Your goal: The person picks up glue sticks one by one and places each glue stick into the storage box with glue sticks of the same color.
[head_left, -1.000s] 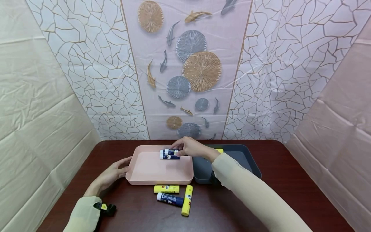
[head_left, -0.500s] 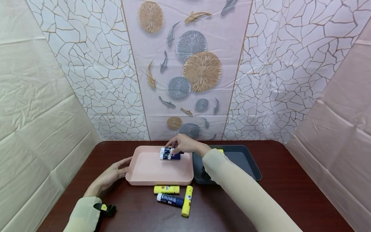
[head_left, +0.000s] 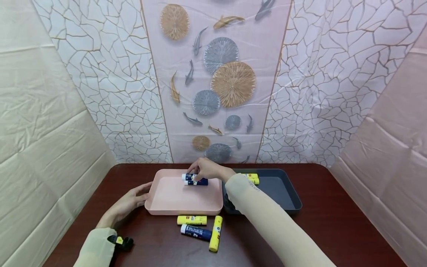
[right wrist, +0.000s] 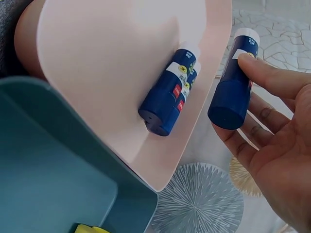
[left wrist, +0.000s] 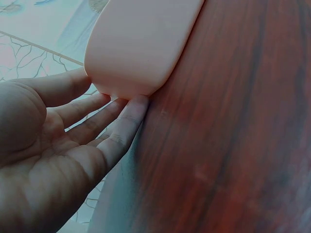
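My right hand pinches a blue glue stick with a white cap between thumb and fingers. It holds the stick by the back wall of the pink tray. Two more blue glue sticks lie side by side inside that tray, their white caps pointing left in the head view. At the tray's left end is my left hand, its fingers nearly straight. In the left wrist view its thumb and fingertips touch the outside of the tray's rounded corner.
A dark grey tray adjoins the pink one on the right, with yellow glue sticks in it, partly behind my right sleeve. On the table in front lie a yellow glue stick, a blue one and another yellow one.
My right hand has shifted a little to the left with the blue glue stick, rising slightly and then lowering. More of the yellow sticks in the grey tray shows. My left hand has stayed put.
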